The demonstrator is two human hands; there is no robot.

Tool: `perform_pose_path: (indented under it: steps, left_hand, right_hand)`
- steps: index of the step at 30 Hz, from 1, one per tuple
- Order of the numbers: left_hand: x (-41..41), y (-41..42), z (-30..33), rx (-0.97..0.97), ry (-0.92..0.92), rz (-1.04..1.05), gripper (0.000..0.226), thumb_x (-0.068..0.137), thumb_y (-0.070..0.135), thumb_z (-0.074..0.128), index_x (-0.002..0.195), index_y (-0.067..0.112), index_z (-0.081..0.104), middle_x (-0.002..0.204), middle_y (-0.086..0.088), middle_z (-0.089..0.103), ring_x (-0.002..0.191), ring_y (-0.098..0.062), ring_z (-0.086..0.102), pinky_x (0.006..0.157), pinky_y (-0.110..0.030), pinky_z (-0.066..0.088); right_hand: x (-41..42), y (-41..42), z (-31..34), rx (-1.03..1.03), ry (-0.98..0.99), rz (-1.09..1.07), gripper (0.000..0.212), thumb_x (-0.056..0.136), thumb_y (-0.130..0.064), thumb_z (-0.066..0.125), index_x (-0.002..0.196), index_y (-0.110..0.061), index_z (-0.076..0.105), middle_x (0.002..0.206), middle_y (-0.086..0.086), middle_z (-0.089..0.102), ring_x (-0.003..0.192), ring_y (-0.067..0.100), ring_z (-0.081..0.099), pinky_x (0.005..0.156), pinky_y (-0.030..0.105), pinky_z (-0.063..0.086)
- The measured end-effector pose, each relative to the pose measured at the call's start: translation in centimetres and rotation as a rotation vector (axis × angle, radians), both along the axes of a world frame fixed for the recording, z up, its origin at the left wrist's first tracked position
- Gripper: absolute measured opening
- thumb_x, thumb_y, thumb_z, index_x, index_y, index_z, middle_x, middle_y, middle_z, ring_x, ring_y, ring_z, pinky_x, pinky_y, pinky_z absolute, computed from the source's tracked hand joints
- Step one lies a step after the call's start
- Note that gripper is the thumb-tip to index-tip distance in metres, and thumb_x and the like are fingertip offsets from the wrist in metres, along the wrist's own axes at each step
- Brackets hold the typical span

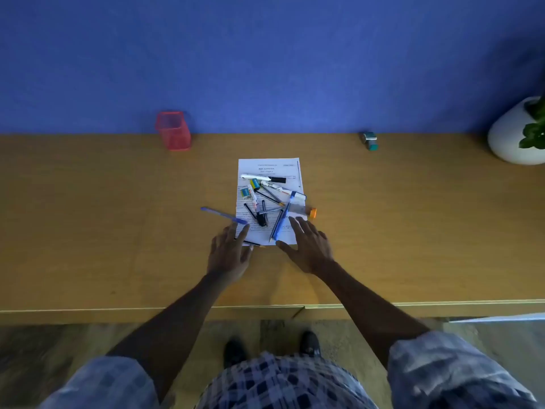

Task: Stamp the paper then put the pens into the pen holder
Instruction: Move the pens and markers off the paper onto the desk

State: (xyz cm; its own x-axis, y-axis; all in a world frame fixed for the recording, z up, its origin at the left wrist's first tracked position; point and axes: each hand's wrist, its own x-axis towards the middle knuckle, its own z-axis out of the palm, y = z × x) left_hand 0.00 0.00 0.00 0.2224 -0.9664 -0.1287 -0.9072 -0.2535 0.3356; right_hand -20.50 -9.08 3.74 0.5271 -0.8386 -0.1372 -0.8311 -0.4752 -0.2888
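Note:
A printed sheet of paper (269,165) lies in the middle of the wooden desk (88,216). Several pens, markers and erasers are piled on it, among them a white marker (262,178) and a blue pen (282,221). Another blue pen (224,215) lies across the paper's left edge. My left hand (230,252) is flat with straight fingers at the paper's near left corner. My right hand (309,246) is spread open at the near right corner, fingertips on the paper. A red mesh pen holder (174,131) stands at the back left. The small stamp (369,140) sits at the back right.
A white round pot with a green plant (513,137) stands at the far right. A blue wall (265,54) rises behind the desk. The desk's front edge (147,309) runs below my forearms.

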Motion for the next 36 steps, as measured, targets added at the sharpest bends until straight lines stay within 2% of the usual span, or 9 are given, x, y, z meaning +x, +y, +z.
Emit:
perform_pose_path:
  steps: [6, 10, 15, 25, 31, 36]
  left_hand:
    - [0.1, 0.3, -0.7, -0.033, -0.035, -0.022, 0.056, 0.099, 0.044, 0.039, 0.151, 0.024, 0.03, 0.158, -0.009, 0.026, 0.147, -0.028, 0.021, 0.115, -0.051, 0.023]
    - [0.1, 0.4, -1.0, -0.034, -0.042, -0.016, 0.053, 0.1, 0.041, 0.043, 0.149, 0.023, 0.035, 0.159, -0.008, 0.025, 0.148, -0.027, 0.019, 0.116, -0.05, 0.021]
    - [0.0, 0.2, -1.0, -0.059, -0.046, 0.002, 0.051, 0.098, 0.037, 0.05, 0.144, 0.02, 0.043, 0.156, -0.01, 0.032, 0.145, -0.029, 0.025, 0.113, -0.05, 0.025]
    - [0.2, -0.1, -1.0, -0.05, -0.082, 0.025, 0.046, 0.096, 0.031, 0.053, 0.14, 0.02, 0.049, 0.153, -0.009, 0.037, 0.143, -0.03, 0.031, 0.11, -0.05, 0.028]
    - [0.4, -0.4, -1.1, -0.068, -0.102, 0.013, 0.047, 0.094, 0.03, 0.055, 0.139, 0.018, 0.051, 0.151, -0.013, 0.039, 0.142, -0.032, 0.033, 0.111, -0.049, 0.029]
    - [-0.5, -1.4, -0.4, -0.188, -0.159, -0.057, 0.051, 0.091, 0.038, 0.043, 0.135, 0.012, 0.052, 0.144, -0.014, 0.047, 0.136, -0.031, 0.041, 0.106, -0.05, 0.038]
  right_hand:
    - [0.3, 0.3, -1.2, 0.036, 0.063, 0.014, 0.08, 0.092, -0.069, 0.036, 0.153, -0.021, 0.02, 0.161, 0.004, 0.022, 0.146, 0.024, 0.023, 0.11, 0.044, 0.034]
    - [0.4, 0.5, -1.7, 0.055, 0.085, 0.014, 0.089, 0.085, -0.08, 0.019, 0.152, -0.022, 0.022, 0.161, 0.004, 0.02, 0.147, 0.024, 0.022, 0.11, 0.045, 0.034]
    - [0.5, 0.3, -2.0, 0.032, 0.088, 0.022, 0.076, 0.091, -0.069, 0.035, 0.149, -0.02, 0.03, 0.16, 0.005, 0.023, 0.145, 0.025, 0.024, 0.108, 0.045, 0.036]
    - [0.7, 0.4, -2.3, 0.017, 0.104, 0.015, 0.073, 0.092, -0.068, 0.037, 0.146, -0.019, 0.035, 0.159, 0.006, 0.024, 0.145, 0.025, 0.024, 0.107, 0.045, 0.037]
    - [1.0, -0.2, -2.1, -0.012, 0.085, 0.005, 0.07, 0.092, -0.066, 0.039, 0.142, -0.018, 0.042, 0.155, 0.006, 0.032, 0.14, 0.024, 0.033, 0.103, 0.043, 0.04]
    - [0.7, -0.5, -2.3, -0.062, 0.049, -0.001, 0.064, 0.093, -0.063, 0.041, 0.134, -0.015, 0.052, 0.148, 0.006, 0.045, 0.134, 0.025, 0.044, 0.099, 0.042, 0.043]
